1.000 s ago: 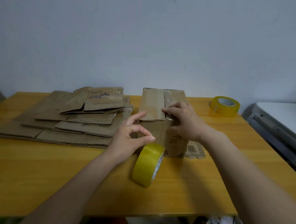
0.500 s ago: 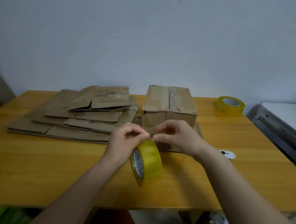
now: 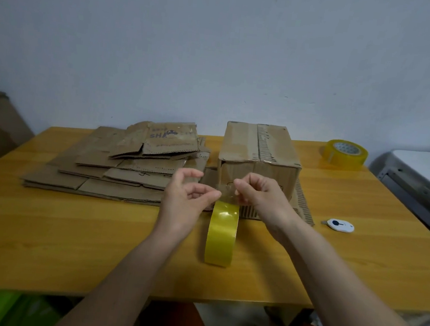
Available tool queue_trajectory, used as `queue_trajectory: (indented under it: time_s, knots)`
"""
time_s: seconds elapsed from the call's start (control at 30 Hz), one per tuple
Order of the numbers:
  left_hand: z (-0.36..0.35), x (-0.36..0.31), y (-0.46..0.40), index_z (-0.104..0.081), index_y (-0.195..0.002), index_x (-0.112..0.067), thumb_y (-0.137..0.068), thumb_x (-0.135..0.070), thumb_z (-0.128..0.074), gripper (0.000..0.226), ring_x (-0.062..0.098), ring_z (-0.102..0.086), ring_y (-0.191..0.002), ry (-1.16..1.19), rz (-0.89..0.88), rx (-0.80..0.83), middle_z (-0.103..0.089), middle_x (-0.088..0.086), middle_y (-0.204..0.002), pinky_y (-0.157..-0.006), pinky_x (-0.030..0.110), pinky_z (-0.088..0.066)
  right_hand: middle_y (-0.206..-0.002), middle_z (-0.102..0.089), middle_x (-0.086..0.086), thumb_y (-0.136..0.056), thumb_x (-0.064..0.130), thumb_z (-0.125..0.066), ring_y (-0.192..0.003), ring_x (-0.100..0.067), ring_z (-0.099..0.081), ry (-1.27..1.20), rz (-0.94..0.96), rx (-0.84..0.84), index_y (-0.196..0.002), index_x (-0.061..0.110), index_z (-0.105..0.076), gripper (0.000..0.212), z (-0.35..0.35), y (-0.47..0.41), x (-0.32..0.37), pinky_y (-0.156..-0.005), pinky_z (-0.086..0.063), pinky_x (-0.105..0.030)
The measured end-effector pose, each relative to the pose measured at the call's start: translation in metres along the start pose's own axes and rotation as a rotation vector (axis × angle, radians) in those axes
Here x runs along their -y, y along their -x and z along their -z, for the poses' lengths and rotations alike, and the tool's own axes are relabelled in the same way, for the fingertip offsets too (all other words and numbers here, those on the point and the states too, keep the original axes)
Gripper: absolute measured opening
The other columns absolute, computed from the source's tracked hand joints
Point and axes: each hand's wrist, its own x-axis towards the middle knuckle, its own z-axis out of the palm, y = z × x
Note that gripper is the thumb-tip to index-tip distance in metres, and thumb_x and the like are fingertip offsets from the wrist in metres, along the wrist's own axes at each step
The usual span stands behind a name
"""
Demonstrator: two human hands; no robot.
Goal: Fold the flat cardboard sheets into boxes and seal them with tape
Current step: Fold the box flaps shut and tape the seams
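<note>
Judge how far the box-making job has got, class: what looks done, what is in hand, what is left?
Done: one box stands folded, flaps closed. In hand: the left hand and right hand pinch the clear tape end above the yellow roll; whether the seam is taped is unclear. Left: the pile of flat sheets is unfolded.

The hands hid the lower front of the cardboard box (image 3: 260, 151), and the purple writing on the top cardboard sheet (image 3: 171, 138) was too blurred to read.
</note>
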Motion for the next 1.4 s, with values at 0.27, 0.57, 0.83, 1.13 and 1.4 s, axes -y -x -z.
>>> queue_trajectory:
  time_s: [0.27,0.57,0.83,1.13,1.4]
  knots:
    - [-0.004,0.000,0.003,-0.050,-0.121,-0.046,-0.078,-0.020,-0.077,0.057,0.003,-0.056,-0.085,-0.282,-0.171,0.084,-0.061,-0.009,-0.096,-0.064,0.011,-0.042,-0.068,-0.055,-0.002,-0.094,0.020,-0.057,-0.065,-0.011,-0.049,-0.013,-0.035,-0.026,-0.073,0.010,-0.059,0.023,-0.002,0.001,0.002,-0.068,-0.043,-0.024]
    - [-0.005,-0.002,0.004,-0.075,-0.088,-0.024,-0.079,-0.014,-0.075,0.013,0.010,-0.057,-0.076,-0.391,-0.302,0.057,-0.065,-0.003,-0.086,-0.069,0.021,-0.049,-0.072,-0.056,-0.010,-0.092,0.021,-0.059,-0.071,-0.020,-0.051,0.053,-0.098,0.005,-0.074,0.008,-0.061,0.022,0.003,0.000,0.003,-0.073,-0.045,-0.032]
    - [0.019,-0.011,-0.004,-0.062,-0.071,-0.033,-0.081,-0.023,-0.073,0.018,0.006,-0.042,-0.106,-0.446,-0.133,-0.138,-0.045,-0.006,-0.107,-0.081,0.004,-0.033,-0.113,-0.064,-0.015,-0.092,0.036,-0.059,-0.083,-0.022,-0.069,0.033,-0.219,-0.049,-0.140,0.010,-0.042,0.057,-0.018,-0.004,0.006,-0.072,-0.059,-0.035]
    - [0.067,0.013,-0.002,-0.067,-0.077,-0.027,-0.087,-0.016,-0.068,0.015,0.019,-0.062,-0.097,-0.167,-0.067,-0.326,-0.065,0.005,-0.102,-0.089,0.041,-0.053,-0.073,-0.052,-0.009,-0.086,0.026,-0.069,-0.070,-0.022,-0.048,0.357,-0.077,0.328,-0.075,0.009,-0.056,0.023,-0.096,0.000,-0.020,-0.069,-0.044,-0.039]
    - [0.123,0.088,0.024,-0.068,-0.087,-0.016,-0.090,-0.019,-0.065,0.005,0.016,-0.036,-0.117,-0.742,0.086,-0.193,-0.049,0.001,-0.117,-0.093,0.022,-0.028,-0.125,-0.054,-0.009,-0.097,0.009,-0.041,-0.122,-0.027,-0.040,1.325,0.460,0.346,-0.125,0.013,-0.049,0.029,-0.117,-0.005,-0.037,-0.098,-0.034,-0.039]
